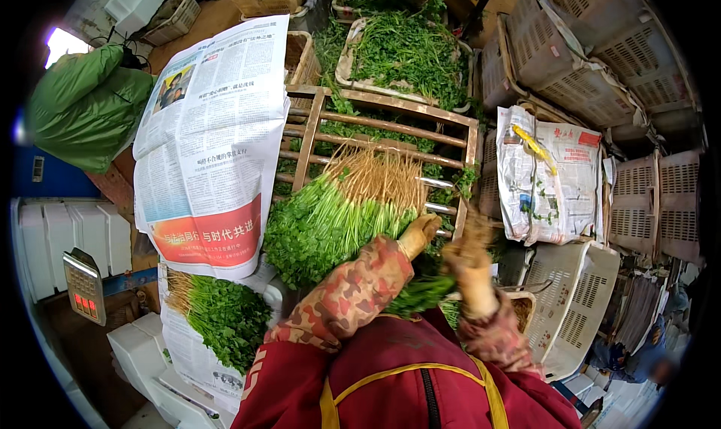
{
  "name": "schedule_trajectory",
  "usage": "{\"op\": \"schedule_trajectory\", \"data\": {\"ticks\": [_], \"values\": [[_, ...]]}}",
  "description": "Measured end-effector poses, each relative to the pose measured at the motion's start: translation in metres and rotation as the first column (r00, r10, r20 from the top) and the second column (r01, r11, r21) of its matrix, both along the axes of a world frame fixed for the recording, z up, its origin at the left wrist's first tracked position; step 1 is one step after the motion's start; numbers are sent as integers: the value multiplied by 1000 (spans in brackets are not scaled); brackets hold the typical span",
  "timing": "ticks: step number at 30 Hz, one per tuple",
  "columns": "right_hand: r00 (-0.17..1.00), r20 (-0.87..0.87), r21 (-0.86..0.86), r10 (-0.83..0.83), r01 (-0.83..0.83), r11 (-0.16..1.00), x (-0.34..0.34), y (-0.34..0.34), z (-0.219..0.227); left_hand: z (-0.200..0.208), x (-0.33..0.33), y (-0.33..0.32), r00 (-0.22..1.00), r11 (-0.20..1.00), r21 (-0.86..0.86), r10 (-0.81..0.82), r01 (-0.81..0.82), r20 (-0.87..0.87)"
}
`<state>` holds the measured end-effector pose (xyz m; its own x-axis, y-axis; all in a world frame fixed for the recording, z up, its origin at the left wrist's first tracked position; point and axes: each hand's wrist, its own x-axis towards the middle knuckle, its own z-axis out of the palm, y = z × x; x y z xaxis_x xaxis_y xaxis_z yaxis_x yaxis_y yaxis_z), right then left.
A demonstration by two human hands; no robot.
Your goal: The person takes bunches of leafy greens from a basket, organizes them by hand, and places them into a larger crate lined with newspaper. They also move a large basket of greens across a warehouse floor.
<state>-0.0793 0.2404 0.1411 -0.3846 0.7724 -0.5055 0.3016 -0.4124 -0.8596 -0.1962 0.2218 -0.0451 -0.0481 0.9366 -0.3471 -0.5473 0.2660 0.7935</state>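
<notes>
A large pile of coriander (330, 219) with green leaves and long brown roots lies across a rusty metal rack (312, 132), its roots turned away from me. My left hand (419, 235), in a tan glove, is at the pile's right edge with its fingers curled together; whether anything is inside them is hidden. Just to the right, my right hand (472, 273) is gloved too and blurred by motion. It grips a small bunch of coriander (424, 290), whose roots stick up above the fist while the leaves hang to its left.
Loose greens fill a crate (347, 69) beyond the rack. Newspaper sheets (218, 129) hang at left, above another coriander bundle (225, 316) and a scale display (84, 290). At right are a newspaper-topped stack (544, 196) and pale crates (578, 301). Someone in a green jacket (82, 106) is at far left.
</notes>
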Motion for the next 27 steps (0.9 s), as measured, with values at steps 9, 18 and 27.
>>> {"op": "schedule_trajectory", "data": {"ticks": [9,18,27], "values": [[955,-291,536,-59,213,817,194,164,76,1,6,-3,902,996,-30,-84,79,-424],[876,-470,51,-104,145,988,4,96,44,225,-56,4,647,937,223,-5,269,-762],[921,-371,555,118,118,823,-31,128,22,160,-43,-32,772,994,-44,-109,105,-626]]}}
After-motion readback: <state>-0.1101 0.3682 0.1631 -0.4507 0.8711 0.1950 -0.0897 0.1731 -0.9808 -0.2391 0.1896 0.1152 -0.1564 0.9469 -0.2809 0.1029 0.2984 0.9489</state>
